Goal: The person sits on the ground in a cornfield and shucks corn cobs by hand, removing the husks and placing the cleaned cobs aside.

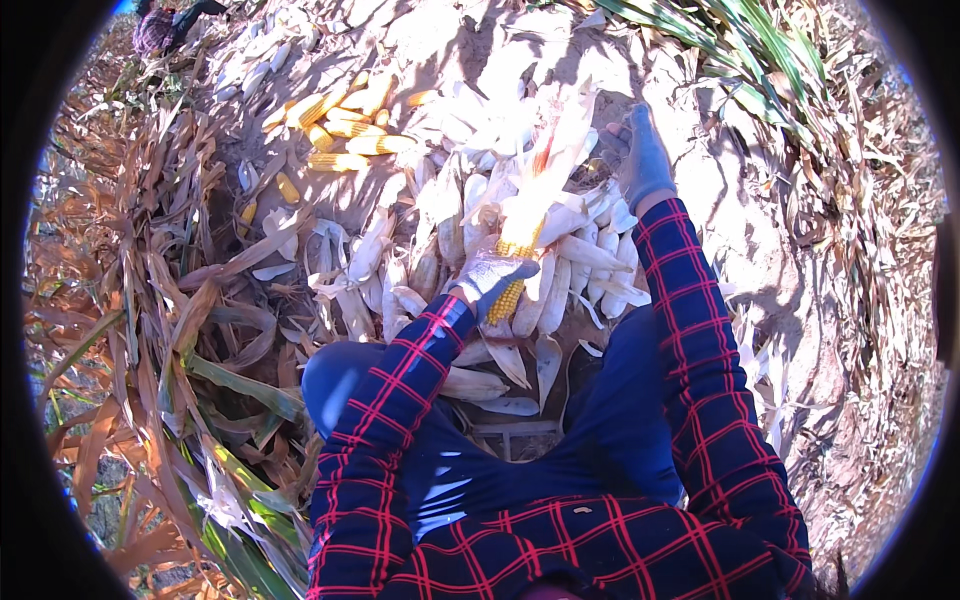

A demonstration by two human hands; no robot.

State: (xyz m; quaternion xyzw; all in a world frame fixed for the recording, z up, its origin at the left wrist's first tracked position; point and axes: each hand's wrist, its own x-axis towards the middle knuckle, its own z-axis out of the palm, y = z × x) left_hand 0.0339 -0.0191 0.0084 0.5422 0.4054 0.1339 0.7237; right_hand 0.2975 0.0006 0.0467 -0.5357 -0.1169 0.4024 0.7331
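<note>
My left hand (490, 278), in a grey glove, is closed around a partly husked ear of corn (508, 300). Yellow kernels show above and below the fingers, while pale husk leaves (545, 190) still spread from its far end, washed out by the sun. My right hand (645, 160), gloved too, is off to the right and farther forward, apart from the ear. Its fingers look stretched out, with nothing visible in them. Under and around the ear lies a heap of unhusked corn ears (440, 215) in dry, whitish husks.
Several bare yellow cobs (350, 135) lie piled on the soil ahead to the left. Dry stalks and leaves (180, 230) are banked along the left, with greener stalks (730, 50) at the far right. Another person (155, 30) is at the far left edge. My bent knees flank the heap's near end.
</note>
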